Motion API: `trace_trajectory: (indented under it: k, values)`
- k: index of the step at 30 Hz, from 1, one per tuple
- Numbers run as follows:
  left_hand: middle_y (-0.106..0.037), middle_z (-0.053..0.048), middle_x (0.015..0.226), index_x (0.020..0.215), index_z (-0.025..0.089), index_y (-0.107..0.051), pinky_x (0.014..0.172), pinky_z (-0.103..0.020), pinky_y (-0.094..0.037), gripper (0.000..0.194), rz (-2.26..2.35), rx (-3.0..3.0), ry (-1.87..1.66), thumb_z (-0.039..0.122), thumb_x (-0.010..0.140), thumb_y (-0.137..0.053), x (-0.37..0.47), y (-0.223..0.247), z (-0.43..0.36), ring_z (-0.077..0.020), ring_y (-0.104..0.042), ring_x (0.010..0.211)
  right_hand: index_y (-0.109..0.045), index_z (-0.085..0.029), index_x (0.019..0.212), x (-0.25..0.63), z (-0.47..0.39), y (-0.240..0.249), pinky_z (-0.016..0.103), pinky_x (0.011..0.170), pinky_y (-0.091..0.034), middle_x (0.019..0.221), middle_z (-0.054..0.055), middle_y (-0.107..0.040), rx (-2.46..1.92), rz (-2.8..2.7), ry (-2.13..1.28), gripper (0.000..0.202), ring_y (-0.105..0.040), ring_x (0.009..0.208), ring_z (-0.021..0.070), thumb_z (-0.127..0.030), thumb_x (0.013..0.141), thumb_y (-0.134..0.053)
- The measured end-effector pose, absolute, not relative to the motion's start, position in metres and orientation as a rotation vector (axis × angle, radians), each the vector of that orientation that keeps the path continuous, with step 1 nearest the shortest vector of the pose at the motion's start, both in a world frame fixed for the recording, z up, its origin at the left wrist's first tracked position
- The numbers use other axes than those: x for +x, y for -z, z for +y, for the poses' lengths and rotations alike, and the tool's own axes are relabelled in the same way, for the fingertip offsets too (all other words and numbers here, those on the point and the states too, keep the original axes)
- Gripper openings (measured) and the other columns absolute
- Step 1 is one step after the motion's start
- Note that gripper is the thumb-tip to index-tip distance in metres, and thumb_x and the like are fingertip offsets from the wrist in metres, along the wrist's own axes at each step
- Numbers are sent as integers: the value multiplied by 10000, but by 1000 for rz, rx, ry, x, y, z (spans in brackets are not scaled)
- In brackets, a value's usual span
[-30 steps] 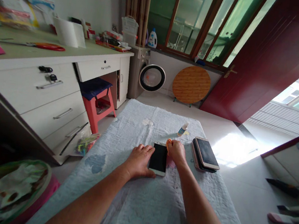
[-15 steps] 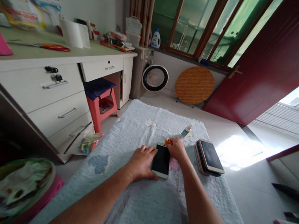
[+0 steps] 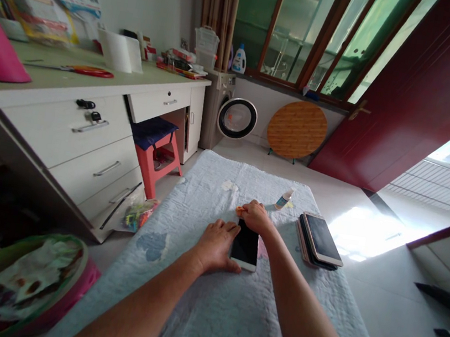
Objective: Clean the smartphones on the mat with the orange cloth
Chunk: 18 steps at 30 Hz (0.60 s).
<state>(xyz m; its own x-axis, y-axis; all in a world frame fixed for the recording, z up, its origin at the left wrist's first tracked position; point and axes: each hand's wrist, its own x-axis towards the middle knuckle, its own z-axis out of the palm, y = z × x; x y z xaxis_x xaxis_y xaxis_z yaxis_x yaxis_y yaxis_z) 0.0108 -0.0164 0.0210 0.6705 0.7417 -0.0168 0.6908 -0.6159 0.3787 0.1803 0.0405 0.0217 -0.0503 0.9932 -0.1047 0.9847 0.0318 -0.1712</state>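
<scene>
A white-framed smartphone (image 3: 246, 245) with a black screen lies face up on the cloth-covered table. My left hand (image 3: 216, 247) grips it from the left, fingers along its upper left side and thumb at the bottom corner. At the top end of the phone, my right hand (image 3: 255, 216) is closed on a small orange cloth (image 3: 240, 210), most of it hidden under the fingers. Just beyond that hand stands a small spray bottle (image 3: 283, 199) with a blue label. To the right lies a stack of phones (image 3: 321, 239), a gold-framed one on top.
A pale blue patterned cover (image 3: 215, 178) spreads over the table. On the left are a white desk (image 3: 98, 145), a red stool (image 3: 154, 164) and a bin of waste (image 3: 79, 276). Behind are a washing machine (image 3: 215, 108) with its door open and a round wooden tabletop (image 3: 297, 128).
My right hand, with the orange cloth, has moved left across the phone's top end. My left hand stays at the phone. The whole view has shifted slightly.
</scene>
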Motion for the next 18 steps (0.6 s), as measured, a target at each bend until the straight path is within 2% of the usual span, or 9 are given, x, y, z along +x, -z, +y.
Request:
trace_trajectory:
  k: [8,14,18]
  values:
    - [-559,-89,1245,1223,236,-509,941,-460,-403,870,1181,2540,-231,681,506,-720,11,-24,-19,-352,-506,1091,-692,-183,1024,186,38,-26,311,850,-349,1067,127,-592,-2157,-2295,-251,329,-528,974,227,-294,928,-397]
    - [-581,-87,1182,1197,241,-521,923,-439,-414,849,1189,2542,-233,690,501,-709,12,-26,-21,-347,-519,1076,-695,-152,971,212,33,-28,283,828,-348,996,130,-628,-2188,-2343,-229,314,-550,961,211,-259,930,-403]
    - [-570,-83,1210,1203,247,-517,948,-438,-398,852,1181,2543,-236,688,501,-712,12,-26,-20,-347,-511,1093,-701,-142,931,222,28,-30,261,787,-356,918,122,-647,-2195,-2364,-213,348,-568,924,196,-280,946,-382]
